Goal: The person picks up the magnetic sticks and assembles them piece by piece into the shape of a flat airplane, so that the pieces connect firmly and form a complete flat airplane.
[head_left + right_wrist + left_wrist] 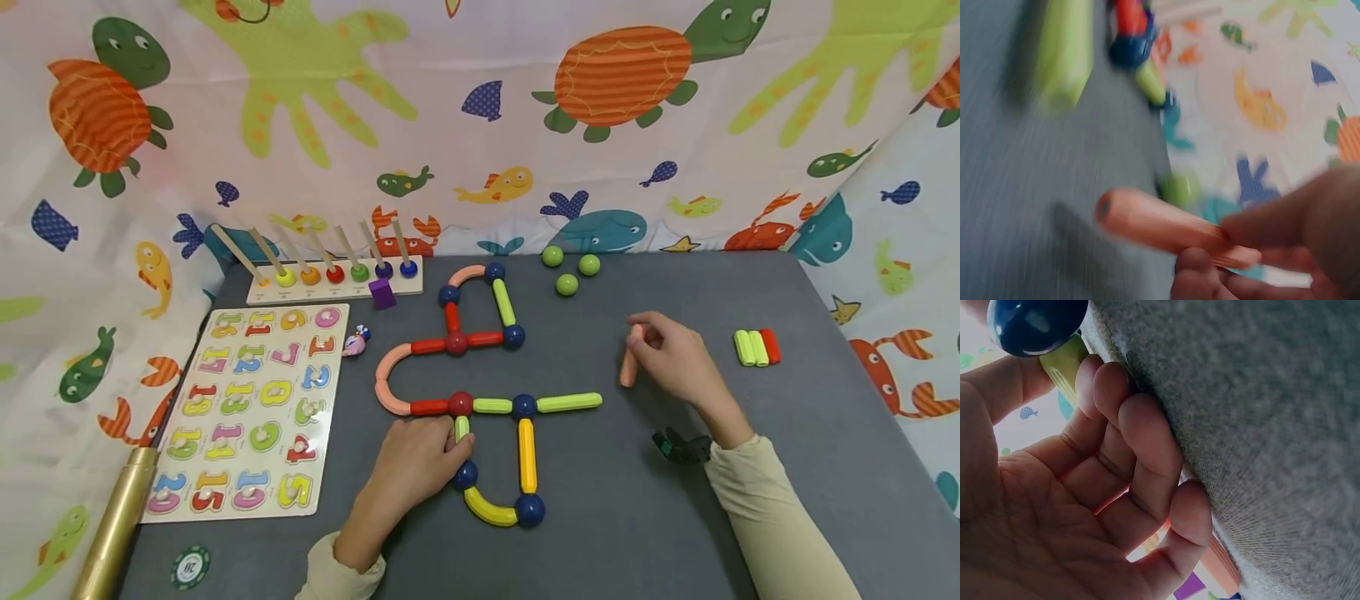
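My right hand [678, 354] pinches an orange-pink magnetic rod [1154, 222] between thumb and fingers, off the table to the right of a joined figure of rods and balls. My left hand [420, 458] rests at the figure's lower left. Its thumb and fingertips pinch a short green rod [1063, 369] between a red ball [461, 404] and a dark blue ball [466, 475]. A longer green rod [570, 402] sticks out freely to the right from another blue ball [524, 406]. Below, a yellow straight rod [527, 457] and a yellow curved rod [489, 508] close a loop.
Three green balls [567, 285] lie at the back. Green and red rods [756, 347] lie far right. At left stand a number puzzle board [322, 433], a peg stand [258, 293], a purple block [382, 293], a small figurine [357, 341] and a poker chip [191, 567].
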Demonstrator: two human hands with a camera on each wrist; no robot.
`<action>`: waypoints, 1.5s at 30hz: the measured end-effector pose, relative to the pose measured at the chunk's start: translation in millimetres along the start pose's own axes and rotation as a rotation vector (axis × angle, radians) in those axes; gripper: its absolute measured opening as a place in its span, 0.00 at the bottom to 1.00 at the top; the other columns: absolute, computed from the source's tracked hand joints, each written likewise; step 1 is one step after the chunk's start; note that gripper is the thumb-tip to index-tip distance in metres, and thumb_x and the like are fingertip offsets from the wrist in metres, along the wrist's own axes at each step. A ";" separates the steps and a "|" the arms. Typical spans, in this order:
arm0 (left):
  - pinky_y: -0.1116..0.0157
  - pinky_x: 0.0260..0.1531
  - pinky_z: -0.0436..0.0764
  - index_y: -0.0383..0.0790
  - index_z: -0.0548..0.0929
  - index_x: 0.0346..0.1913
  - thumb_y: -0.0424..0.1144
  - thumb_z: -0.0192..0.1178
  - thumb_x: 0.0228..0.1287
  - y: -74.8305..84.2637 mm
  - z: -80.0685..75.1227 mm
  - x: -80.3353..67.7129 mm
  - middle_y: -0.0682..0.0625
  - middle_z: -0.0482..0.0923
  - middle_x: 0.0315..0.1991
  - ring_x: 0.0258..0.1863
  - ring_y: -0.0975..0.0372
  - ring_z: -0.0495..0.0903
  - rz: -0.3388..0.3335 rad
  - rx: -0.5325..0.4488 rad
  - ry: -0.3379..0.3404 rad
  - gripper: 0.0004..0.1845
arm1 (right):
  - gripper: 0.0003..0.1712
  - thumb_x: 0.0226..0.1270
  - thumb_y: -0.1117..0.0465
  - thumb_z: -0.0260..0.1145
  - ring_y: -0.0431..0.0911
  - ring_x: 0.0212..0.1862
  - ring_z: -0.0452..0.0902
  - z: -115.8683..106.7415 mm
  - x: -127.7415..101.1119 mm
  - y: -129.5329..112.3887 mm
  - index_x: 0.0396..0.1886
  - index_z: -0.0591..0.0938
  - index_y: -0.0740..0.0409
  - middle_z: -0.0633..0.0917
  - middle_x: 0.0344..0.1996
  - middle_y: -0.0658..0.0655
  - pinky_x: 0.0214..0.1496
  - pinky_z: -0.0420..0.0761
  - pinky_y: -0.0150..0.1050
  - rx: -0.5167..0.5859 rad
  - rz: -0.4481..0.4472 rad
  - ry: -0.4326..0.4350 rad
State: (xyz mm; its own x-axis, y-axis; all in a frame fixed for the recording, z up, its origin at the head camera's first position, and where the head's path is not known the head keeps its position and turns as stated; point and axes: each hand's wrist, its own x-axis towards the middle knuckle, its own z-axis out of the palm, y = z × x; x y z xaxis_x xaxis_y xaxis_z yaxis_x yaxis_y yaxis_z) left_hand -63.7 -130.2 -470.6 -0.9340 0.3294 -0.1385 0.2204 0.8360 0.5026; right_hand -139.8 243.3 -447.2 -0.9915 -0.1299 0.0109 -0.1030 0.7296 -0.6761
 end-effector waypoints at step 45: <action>0.45 0.69 0.68 0.59 0.79 0.75 0.57 0.59 0.81 111.8 -14.9 52.1 0.46 0.73 0.73 0.71 0.49 0.69 0.283 0.280 -0.270 0.25 | 0.22 0.81 0.65 0.63 0.53 0.47 0.82 16.2 63.6 8.0 0.69 0.78 0.70 0.83 0.56 0.72 0.47 0.84 0.41 0.411 0.072 -0.177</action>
State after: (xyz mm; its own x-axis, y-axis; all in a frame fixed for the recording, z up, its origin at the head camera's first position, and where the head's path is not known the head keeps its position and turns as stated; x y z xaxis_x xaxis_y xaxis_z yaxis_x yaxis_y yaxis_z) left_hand -91.9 -26.1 -409.0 -0.7281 0.6323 -0.2646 0.5574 0.7709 0.3083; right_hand -202.3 230.0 -463.8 -0.9624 -0.2276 -0.1486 0.0410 0.4186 -0.9072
